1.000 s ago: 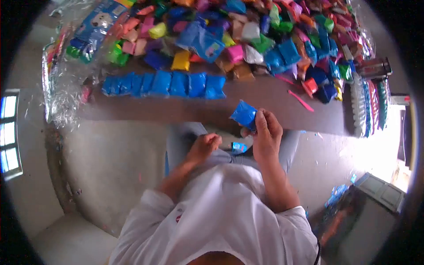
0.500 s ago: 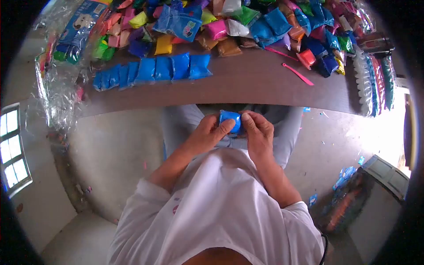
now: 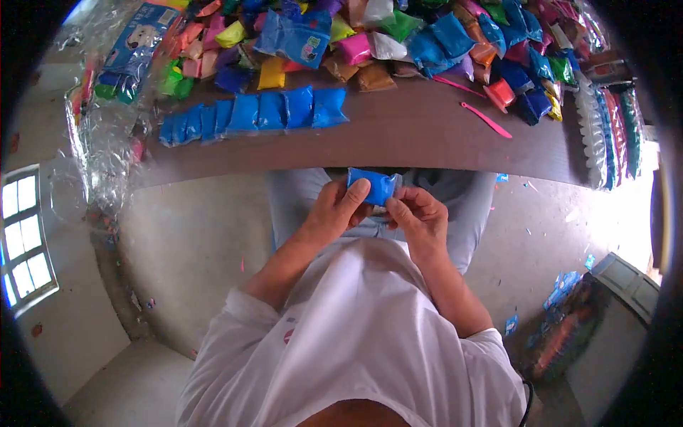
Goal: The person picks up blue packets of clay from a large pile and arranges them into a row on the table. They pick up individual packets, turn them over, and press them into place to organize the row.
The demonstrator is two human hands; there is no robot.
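A small blue clay packet (image 3: 373, 186) in clear wrap is held over my lap, just off the table's front edge. My left hand (image 3: 340, 208) grips its left side, the thumb lying across the front. At the packet's lower right corner, my right hand (image 3: 422, 217) pinches the wrap between thumb and fingers. Beyond my hands, a row of similar blue packets (image 3: 274, 112) lies side by side on the dark brown table (image 3: 413, 135).
Many coloured packets (image 3: 373, 77) are heaped along the far side. Two pink plastic tools, one a flat stick (image 3: 486, 120), lie right of centre. Clear plastic bags (image 3: 107, 160) hang over the left edge; long filled strips (image 3: 613, 135) hang at the right. Scraps litter the floor.
The blue packet has turned, showing more of its face and tilting down to the right. My right fingers have shifted to its lower right corner. The camera view has moved slightly.
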